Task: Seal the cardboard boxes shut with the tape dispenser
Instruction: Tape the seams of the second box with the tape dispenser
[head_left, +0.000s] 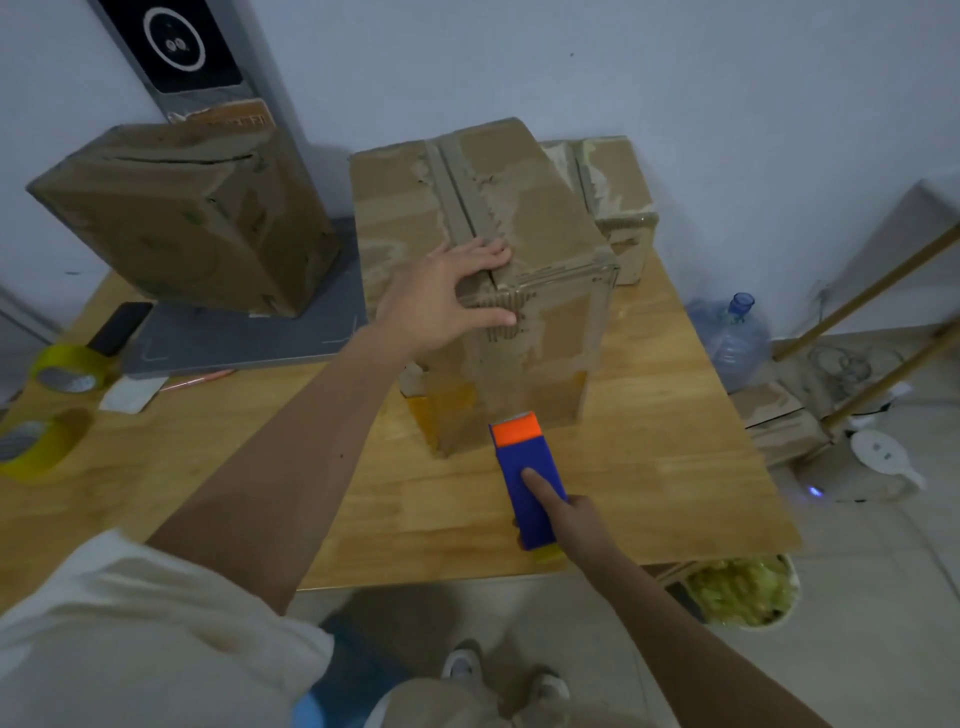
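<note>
At the near edge, right grip: right hand (576, 519) wrapped round the blue tape dispenser (527, 488), forefinger laid flat along its back to steer, orange nose aimed at the foot of the box's front face.
Over the box corner, left grip: left hand (447, 296) spread flat, fingers on the top flaps by the centre seam, thumb down the front face; pinching nothing, probably pressing the flaps shut and keeping the box from sliding.
Task's thing: middle cardboard box (519, 270), upright near the centre of the surface, old tape and torn patches along the seam.
Other boxes: tilted box (182, 218) at far left on a grey board (244, 338); smaller box (618, 202) behind the middle one.
Surface: wooden surface (675, 467), with yellow-cored tape rolls (57, 400) at its left edge.
Room: pale wall; water bottle (737, 343) on the floor at right.
</note>
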